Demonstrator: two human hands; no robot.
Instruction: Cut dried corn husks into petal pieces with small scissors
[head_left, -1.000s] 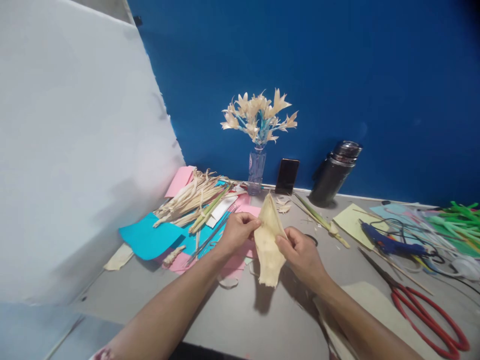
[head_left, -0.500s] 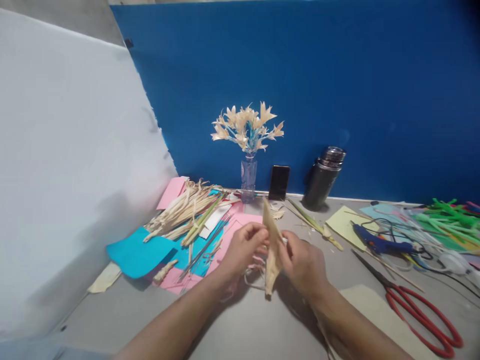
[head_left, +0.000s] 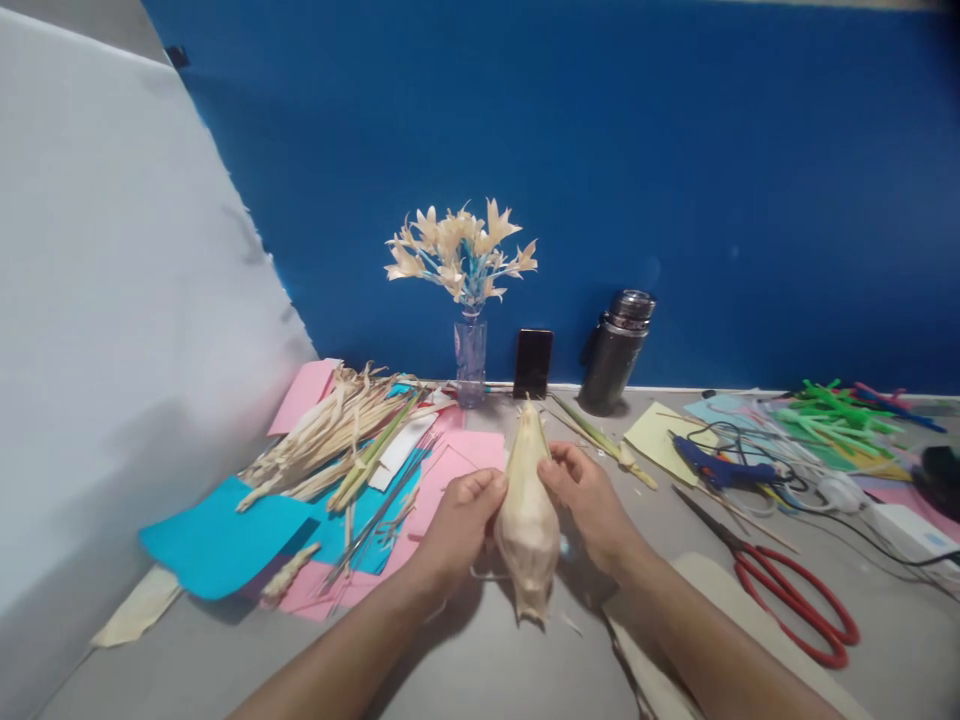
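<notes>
A pale, dried corn husk (head_left: 528, 510) is held up between both hands, its pointed tip away from me and its narrow, ragged end towards me. My left hand (head_left: 466, 515) pinches its left edge between thumb and fingers. On the opposite edge, my right hand (head_left: 589, 500) grips it the same way. The husk's broad, cupped face is turned towards me. Pink paper (head_left: 450, 480) lies just beyond my left hand. Behind the husk stands a clear bottle (head_left: 470, 365) with husk flowers (head_left: 461, 245) on blue stems.
To the left, a bundle of dried husk strips (head_left: 322, 425) lies over blue paper (head_left: 225, 535). Red-handled scissors (head_left: 795, 590) and a blue glue gun (head_left: 724, 463) with cords are at right. A dark flask (head_left: 616, 355) and a phone (head_left: 533, 363) stand by the blue panel (head_left: 600, 150).
The husk was seen nearly edge-on and now shows its broad face, with both hands gripping its sides. My view has swung slightly right, so the surroundings appear further left.
</notes>
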